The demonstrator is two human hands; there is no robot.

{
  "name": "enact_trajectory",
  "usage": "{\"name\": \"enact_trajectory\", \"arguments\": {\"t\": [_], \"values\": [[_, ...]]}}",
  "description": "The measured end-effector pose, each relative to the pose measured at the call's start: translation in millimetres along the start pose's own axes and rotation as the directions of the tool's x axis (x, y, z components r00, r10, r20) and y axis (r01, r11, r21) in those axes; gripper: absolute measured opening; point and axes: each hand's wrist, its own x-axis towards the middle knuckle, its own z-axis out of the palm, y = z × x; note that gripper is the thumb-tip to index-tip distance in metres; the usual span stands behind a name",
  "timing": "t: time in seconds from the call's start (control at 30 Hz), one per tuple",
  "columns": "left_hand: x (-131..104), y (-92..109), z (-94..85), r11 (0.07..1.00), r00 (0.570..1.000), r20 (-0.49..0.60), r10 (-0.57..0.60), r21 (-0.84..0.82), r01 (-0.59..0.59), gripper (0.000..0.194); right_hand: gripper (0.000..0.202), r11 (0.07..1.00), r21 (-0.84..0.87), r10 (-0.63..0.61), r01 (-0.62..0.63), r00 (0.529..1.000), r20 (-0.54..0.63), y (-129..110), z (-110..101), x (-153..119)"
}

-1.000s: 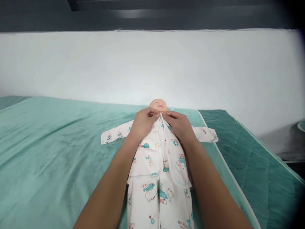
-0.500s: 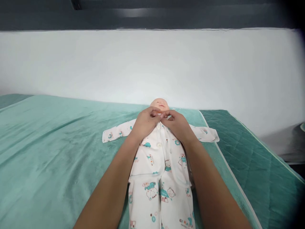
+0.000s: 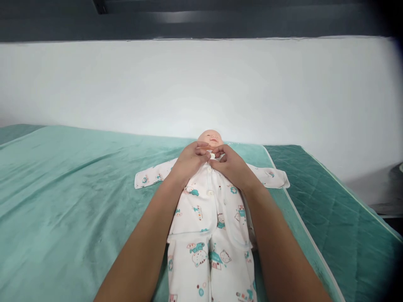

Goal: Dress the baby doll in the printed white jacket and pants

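A baby doll (image 3: 210, 135) lies on its back, dressed in a white printed shirt (image 3: 198, 201) and matching trousers (image 3: 190, 274). Both my hands meet at the shirt's collar, just below the doll's chin. My left hand (image 3: 192, 158) pinches the collar edge from the left. From the right, my right hand (image 3: 229, 164) pinches the opposite edge. A pale button (image 3: 213, 156) shows between my fingertips. Lower on the front placket, another button (image 3: 210, 192) is visible. The sleeves stretch out to both sides, and the right front panel lies loose over the trousers.
Under the doll spreads a light green sheet (image 3: 78, 201) with some wrinkles. A darker green quilted mattress cover (image 3: 340, 209) extends to the right. Behind the bed stands a white wall (image 3: 189, 88), with a dark beam (image 3: 220, 21) above it.
My fingertips have parted slightly at the collar, and the button between them now shows. The shirt and trousers have shifted a little to the left in view.
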Motion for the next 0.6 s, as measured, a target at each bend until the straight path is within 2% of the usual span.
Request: {"name": "enact_trajectory", "arguments": {"t": [0.27,0.37,0.53,0.6], "values": [[-2,3,-6.5,0.997,0.994,0.11,-0.03,-0.072,0.038,0.032,0.026,0.998,0.031,0.045,-0.046,0.998,0.034,-11,-6,-5],[-1,2,-7.6,0.997,0.996,0.084,-0.038,-0.056,0.043,0.035,0.026,0.997,0.069,0.036,-0.039,0.998,0.051,-9,-10,-6],[0,0,-6.9,0.999,1.0,0.017,-0.004,0.038,0.003,0.038,0.022,0.971,0.235,-0.067,0.042,0.993,0.096,6,-13,-2],[0,1,-6.1,0.998,1.0,0.012,0.009,0.063,-0.009,0.038,0.02,0.959,0.28,-0.056,0.032,0.995,0.079,10,-12,0]]}}
